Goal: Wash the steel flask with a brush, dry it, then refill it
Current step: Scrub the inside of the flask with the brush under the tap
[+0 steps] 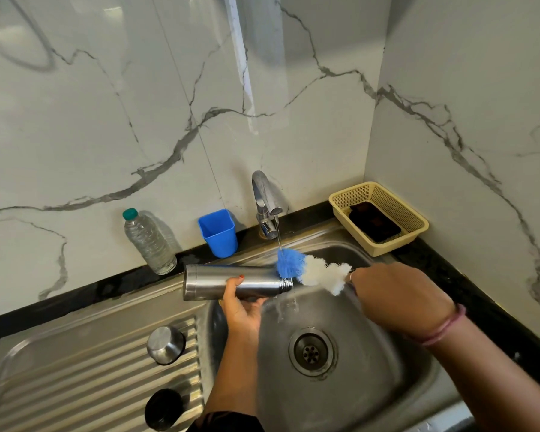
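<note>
Fingers of the left hand (242, 310) curled under the steel flask (236, 282), holding it level over the sink (387, 385), mouth toward the right hand (399, 294). That hand's fingers closed round the brush (306, 268) handle, bristles beside the flask's mouth under water from the tap (265, 204). Left of the fingers, two caps (166, 344) sat on the ribbed drainboard (85, 385). Beyond them rose a veined marble wall (169, 104).

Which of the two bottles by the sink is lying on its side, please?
The steel flask, held horizontally over the sink by the left hand. The clear plastic water bottle with the teal cap stands upright on the counter.
</note>
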Demonstrator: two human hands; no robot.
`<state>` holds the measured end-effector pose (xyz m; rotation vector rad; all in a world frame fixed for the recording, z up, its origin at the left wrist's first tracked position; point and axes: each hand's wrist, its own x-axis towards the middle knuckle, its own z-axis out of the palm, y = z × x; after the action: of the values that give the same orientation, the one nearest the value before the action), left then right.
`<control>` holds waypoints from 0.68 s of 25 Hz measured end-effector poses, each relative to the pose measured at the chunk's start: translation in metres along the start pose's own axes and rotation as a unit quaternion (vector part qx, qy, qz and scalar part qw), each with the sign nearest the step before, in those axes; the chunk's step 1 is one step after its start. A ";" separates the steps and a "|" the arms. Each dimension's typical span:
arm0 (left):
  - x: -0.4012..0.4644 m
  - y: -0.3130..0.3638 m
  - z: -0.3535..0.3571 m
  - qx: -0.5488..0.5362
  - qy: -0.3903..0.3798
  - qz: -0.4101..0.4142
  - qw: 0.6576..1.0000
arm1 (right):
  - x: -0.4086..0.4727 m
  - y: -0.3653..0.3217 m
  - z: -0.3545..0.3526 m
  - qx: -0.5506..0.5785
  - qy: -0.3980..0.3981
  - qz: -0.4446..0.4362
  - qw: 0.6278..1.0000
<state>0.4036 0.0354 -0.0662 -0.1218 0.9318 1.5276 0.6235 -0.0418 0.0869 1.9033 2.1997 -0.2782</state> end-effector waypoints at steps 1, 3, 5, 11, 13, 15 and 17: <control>0.001 0.000 0.001 -0.001 -0.003 -0.002 1.000 | 0.002 -0.002 0.001 0.000 0.006 0.001 1.000; 0.000 -0.001 0.002 0.006 -0.013 -0.007 1.000 | 0.013 -0.009 0.013 0.017 0.020 0.001 1.000; -0.002 -0.002 0.004 0.031 -0.024 -0.005 0.999 | 0.027 -0.007 0.032 0.049 0.029 0.006 0.998; 0.006 -0.006 0.011 0.082 -0.045 0.006 0.996 | 0.029 0.042 0.059 0.158 0.010 0.057 0.986; 0.008 -0.009 0.013 0.085 -0.054 0.005 0.995 | 0.025 0.056 0.064 0.224 0.023 0.081 0.971; 0.010 -0.012 0.015 0.097 -0.058 0.001 0.994 | 0.026 0.066 0.074 0.274 0.035 0.103 0.956; 0.010 -0.017 0.017 0.122 -0.062 -0.002 0.991 | 0.028 0.068 0.085 0.296 0.032 0.117 0.947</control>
<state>0.4238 0.0516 -0.0692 0.1451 1.0097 1.3898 0.6909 -0.0293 -0.0029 2.4754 2.0462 -0.9323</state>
